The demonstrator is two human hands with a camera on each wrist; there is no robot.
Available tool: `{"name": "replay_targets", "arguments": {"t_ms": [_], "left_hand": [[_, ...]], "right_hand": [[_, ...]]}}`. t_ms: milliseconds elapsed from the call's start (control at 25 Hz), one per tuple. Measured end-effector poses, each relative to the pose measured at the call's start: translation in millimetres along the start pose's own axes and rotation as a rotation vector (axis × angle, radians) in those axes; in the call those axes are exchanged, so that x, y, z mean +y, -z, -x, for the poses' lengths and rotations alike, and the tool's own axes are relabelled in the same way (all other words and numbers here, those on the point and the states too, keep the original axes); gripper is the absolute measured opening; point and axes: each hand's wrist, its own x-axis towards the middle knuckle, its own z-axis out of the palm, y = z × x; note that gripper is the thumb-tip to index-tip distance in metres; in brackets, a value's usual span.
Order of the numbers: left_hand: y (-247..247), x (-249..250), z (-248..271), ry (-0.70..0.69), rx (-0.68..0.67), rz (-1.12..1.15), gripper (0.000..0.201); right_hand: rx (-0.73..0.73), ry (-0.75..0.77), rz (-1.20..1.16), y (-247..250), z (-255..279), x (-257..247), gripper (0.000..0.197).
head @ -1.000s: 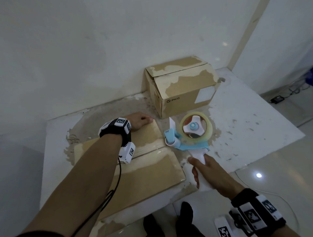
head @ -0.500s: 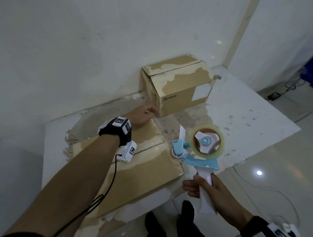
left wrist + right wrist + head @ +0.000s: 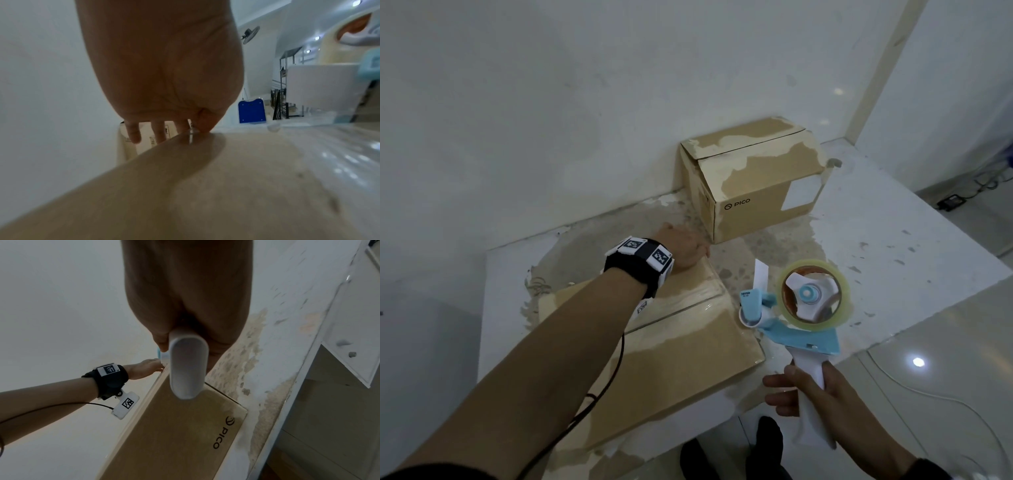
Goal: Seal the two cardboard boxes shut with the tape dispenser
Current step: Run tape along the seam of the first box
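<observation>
White, paint-scuffed tabletop [image 3: 893, 233] set against a pale wall carries two brown cardboard boxes. One blue-and-white tape dispenser with a clear tape roll [image 3: 804, 305] is held above the table's near right part, just beside the right end of the large flat cardboard box [image 3: 671, 370], a white strip of tape sticking up from its front. The right hand [image 3: 822, 394] grips the dispenser's white handle, fingers wrapped around it. The flat box lies nearest the person, its flaps closed and a glossy strip of tape running along the seam. The left hand [image 3: 681, 248] rests on that box's far corner, thumb pressing the top edge and fingers reaching straight down over the far side. The smaller upright cardboard box marked PICO [image 3: 753, 178] stands behind it against the wall, flaps closed, just beyond the left hand.
</observation>
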Motion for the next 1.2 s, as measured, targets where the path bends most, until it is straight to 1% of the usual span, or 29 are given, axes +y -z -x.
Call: {"name": "replay_targets", "arguments": {"t_ms": [40, 80, 120, 160, 200, 240, 320, 480, 560, 680, 760, 840, 960, 1080, 1120, 1200], "left_hand": [[-1, 4, 3, -0.021, 0.07, 0.003, 0.041], [-2, 9, 8, -0.082, 0.152, 0.017, 0.042], [-4, 16, 14, -0.159, 0.197, 0.028, 0.042], [-6, 22, 21, -0.223, 0.199, 0.017, 0.04], [-7, 26, 27, -0.251, 0.177, -0.02, 0.037], [-9, 28, 31, -0.241, 0.156, -0.056, 0.034], [-7, 27, 32, -0.175, 0.103, -0.059, 0.032], [-2, 33, 23, -0.102, -0.016, -0.052, 0.03], [0, 32, 22, -0.091, -0.039, -0.018, 0.03], [0, 28, 21, -0.091, -0.07, -0.011, 0.031], [1, 29, 20, -0.088, -0.082, -0.007, 0.032], [3, 31, 21, -0.086, -0.101, 0.003, 0.032], [6, 32, 22, -0.078, -0.127, 0.014, 0.033], [6, 30, 22, -0.075, -0.136, 0.03, 0.033], [6, 29, 21, -0.076, -0.142, 0.029, 0.034], [7, 30, 21, -0.081, -0.162, 0.017, 0.036]], "right_hand": [[-0.001, 0.008, 0.013, 0, 1, -2, 0.027], [-0.007, 0.015, 0.031, 0, 2, -4, 0.025], [-0.012, 0.02, 0.048, 1, 3, -7, 0.024], [-0.017, 0.021, 0.069, 1, 5, -9, 0.022], [-0.019, 0.024, 0.101, 3, 8, -11, 0.02], [-0.024, 0.036, 0.142, 4, 11, -12, 0.019], [-0.038, 0.077, 0.21, 7, 14, -15, 0.017], [-0.076, 0.11, 0.315, 20, 20, -12, 0.036], [-0.097, 0.099, 0.349, 30, 30, -4, 0.044], [-0.118, 0.04, 0.375, 44, 51, 16, 0.05], [-0.112, 0.004, 0.357, 51, 62, 31, 0.051], [-0.089, 0.002, 0.349, 55, 68, 39, 0.049], [-0.085, -0.007, 0.335, 61, 75, 43, 0.048], [-0.087, -0.034, 0.379, 60, 82, 46, 0.049], [-0.086, -0.026, 0.376, 56, 83, 47, 0.049], [-0.135, 0.013, 0.37, 46, 80, 46, 0.051]]}}
